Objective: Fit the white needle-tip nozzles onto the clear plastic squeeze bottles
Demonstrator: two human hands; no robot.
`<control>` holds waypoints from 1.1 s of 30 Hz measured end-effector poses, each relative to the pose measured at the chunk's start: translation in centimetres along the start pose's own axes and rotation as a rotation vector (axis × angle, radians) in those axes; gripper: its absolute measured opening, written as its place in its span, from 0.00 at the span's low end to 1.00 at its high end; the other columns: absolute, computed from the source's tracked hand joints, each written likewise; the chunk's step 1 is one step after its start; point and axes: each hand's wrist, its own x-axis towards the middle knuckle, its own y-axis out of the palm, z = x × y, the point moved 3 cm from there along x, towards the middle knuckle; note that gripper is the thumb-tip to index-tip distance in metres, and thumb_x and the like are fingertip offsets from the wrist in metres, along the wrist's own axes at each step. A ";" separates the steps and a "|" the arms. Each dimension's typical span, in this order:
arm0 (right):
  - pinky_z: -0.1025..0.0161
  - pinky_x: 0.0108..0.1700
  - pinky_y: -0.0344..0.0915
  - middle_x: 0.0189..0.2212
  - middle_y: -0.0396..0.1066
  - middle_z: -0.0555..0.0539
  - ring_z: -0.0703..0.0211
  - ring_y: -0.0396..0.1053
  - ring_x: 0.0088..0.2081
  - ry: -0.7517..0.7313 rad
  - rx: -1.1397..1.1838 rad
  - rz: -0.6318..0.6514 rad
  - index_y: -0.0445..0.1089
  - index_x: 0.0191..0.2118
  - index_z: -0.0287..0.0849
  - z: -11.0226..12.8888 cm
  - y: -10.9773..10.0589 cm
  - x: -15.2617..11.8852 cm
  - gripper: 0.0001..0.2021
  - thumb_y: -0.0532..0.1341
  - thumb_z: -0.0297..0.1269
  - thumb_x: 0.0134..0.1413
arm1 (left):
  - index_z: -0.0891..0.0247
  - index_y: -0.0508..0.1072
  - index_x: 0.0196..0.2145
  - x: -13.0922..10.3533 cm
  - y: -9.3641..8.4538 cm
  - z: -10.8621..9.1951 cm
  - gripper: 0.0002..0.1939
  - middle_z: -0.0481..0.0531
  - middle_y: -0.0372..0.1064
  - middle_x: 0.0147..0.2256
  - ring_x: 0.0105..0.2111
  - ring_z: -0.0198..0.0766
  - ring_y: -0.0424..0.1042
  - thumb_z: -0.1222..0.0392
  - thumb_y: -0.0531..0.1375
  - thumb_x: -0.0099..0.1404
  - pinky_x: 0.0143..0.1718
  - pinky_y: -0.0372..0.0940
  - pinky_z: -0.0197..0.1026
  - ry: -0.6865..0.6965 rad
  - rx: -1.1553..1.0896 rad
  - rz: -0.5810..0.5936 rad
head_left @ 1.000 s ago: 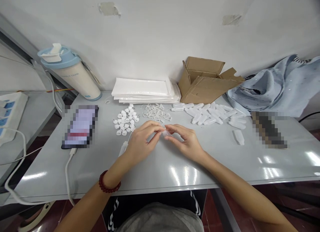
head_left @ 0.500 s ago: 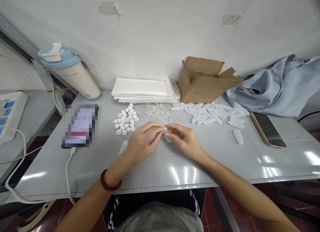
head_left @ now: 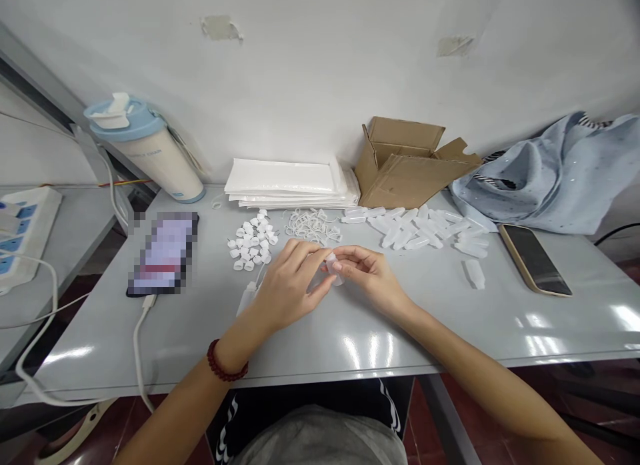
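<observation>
A small translucent plastic bottle (head_left: 338,275) is held just above the desk between my two hands. My right hand (head_left: 374,277) pinches it from the right with thumb and index finger. From the left, the curled fingers of my left hand (head_left: 290,281) close around its upper end, hiding part of the neck. Beside my left wrist, another clear bottle (head_left: 246,298) with a thin white loop lies partly covered. Beyond my left hand are a pile of white caps (head_left: 251,238) and a heap of white loops (head_left: 313,225). Several empty-looking bottles (head_left: 413,228) lie beyond my right hand.
White padded envelopes (head_left: 283,177) and an open cardboard box (head_left: 420,175) stand against the wall. A tumbler (head_left: 155,151) and a charging phone (head_left: 165,251) are on the left. On the right are a single bottle (head_left: 473,274), another phone (head_left: 536,259) and a blue cloth bag (head_left: 555,178).
My left thumb has moved down and away from the bottle's neck, and my left hand has turned slightly. The bottle shows more between my hands. My right hand keeps its pinch.
</observation>
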 end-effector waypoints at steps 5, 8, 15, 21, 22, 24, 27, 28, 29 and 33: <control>0.59 0.42 0.70 0.33 0.78 0.47 0.55 0.76 0.39 0.005 0.011 -0.033 0.73 0.37 0.42 -0.2 0.0 0.0 0.12 0.69 0.40 0.47 | 0.66 0.69 0.44 0.1 -0.1 -0.1 0.16 0.59 0.68 0.41 0.43 0.48 0.65 0.54 0.63 0.63 0.45 0.66 0.50 0.020 0.082 0.086; 0.60 0.41 0.71 0.31 0.78 0.48 0.56 0.76 0.38 0.006 0.008 -0.059 0.73 0.36 0.42 -0.2 0.0 0.0 0.11 0.69 0.40 0.46 | 0.67 0.67 0.47 0.3 0.0 -0.5 0.21 0.60 0.67 0.42 0.43 0.50 0.64 0.50 0.63 0.62 0.45 0.65 0.51 0.026 0.140 0.124; 0.60 0.42 0.71 0.31 0.77 0.49 0.58 0.76 0.37 -0.036 0.017 -0.075 0.71 0.36 0.42 0.1 0.2 -0.3 0.13 0.70 0.40 0.45 | 0.68 0.66 0.47 0.4 0.0 -1.5 0.18 0.60 0.67 0.39 0.41 0.50 0.64 0.54 0.60 0.63 0.42 0.64 0.50 -0.026 0.214 0.151; 0.60 0.42 0.71 0.33 0.76 0.49 0.59 0.75 0.37 -0.026 -0.041 0.077 0.71 0.35 0.42 -0.2 0.8 -0.4 0.12 0.70 0.40 0.45 | 0.68 0.69 0.42 -0.7 -0.9 -1.3 0.15 0.60 0.67 0.37 0.40 0.51 0.63 0.55 0.60 0.61 0.42 0.63 0.52 -0.038 0.235 0.213; 0.59 0.44 0.71 0.35 0.76 0.48 0.59 0.75 0.38 -0.033 -0.062 0.093 0.71 0.35 0.42 -0.1 0.8 -0.4 0.12 0.69 0.40 0.46 | 0.67 0.69 0.42 -1.0 -1.4 -0.9 0.16 0.59 0.67 0.37 0.41 0.50 0.63 0.55 0.61 0.60 0.43 0.63 0.52 -0.048 0.195 0.236; 0.57 0.46 0.70 0.36 0.76 0.47 0.58 0.75 0.39 -0.067 -0.099 0.077 0.71 0.36 0.42 0.3 0.5 -0.3 0.11 0.68 0.41 0.49 | 0.65 0.69 0.45 -1.7 -2.3 0.1 0.19 0.57 0.66 0.39 0.42 0.49 0.61 0.53 0.63 0.58 0.45 0.63 0.52 -0.096 0.085 0.310; 0.57 0.44 0.70 0.33 0.76 0.46 0.58 0.75 0.35 -0.147 -0.148 -0.054 0.71 0.36 0.41 1.3 -0.7 -0.1 0.11 0.65 0.42 0.52 | 0.60 0.69 0.47 -2.9 -3.7 2.1 0.21 0.54 0.64 0.41 0.45 0.48 0.60 0.51 0.64 0.57 0.46 0.63 0.51 -0.207 -0.055 0.433; 0.57 0.42 0.71 0.32 0.76 0.46 0.58 0.75 0.34 -0.179 -0.168 -0.109 0.71 0.36 0.41 1.6 -1.3 0.0 0.10 0.65 0.42 0.52 | 0.59 0.69 0.48 -3.3 -4.1 2.7 0.22 0.54 0.64 0.41 0.45 0.48 0.59 0.51 0.64 0.57 0.47 0.63 0.51 -0.234 -0.072 0.465; 0.57 0.41 0.70 0.32 0.76 0.46 0.58 0.75 0.33 -0.211 -0.189 -0.162 0.71 0.36 0.41 2.0 -1.9 0.1 0.10 0.65 0.42 0.53 | 0.59 0.70 0.48 -3.6 -4.4 3.2 0.22 0.54 0.63 0.42 0.46 0.48 0.59 0.51 0.64 0.56 0.48 0.62 0.51 -0.253 -0.080 0.495; 0.56 0.40 0.70 0.32 0.75 0.45 0.56 0.74 0.34 -0.323 -0.428 -0.344 0.70 0.37 0.41 2.9 -5.1 0.8 0.09 0.61 0.41 0.55 | 0.58 0.72 0.46 -4.3 -4.9 3.9 0.22 0.54 0.62 0.44 0.48 0.50 0.59 0.52 0.65 0.54 0.50 0.61 0.52 -0.259 -0.075 0.577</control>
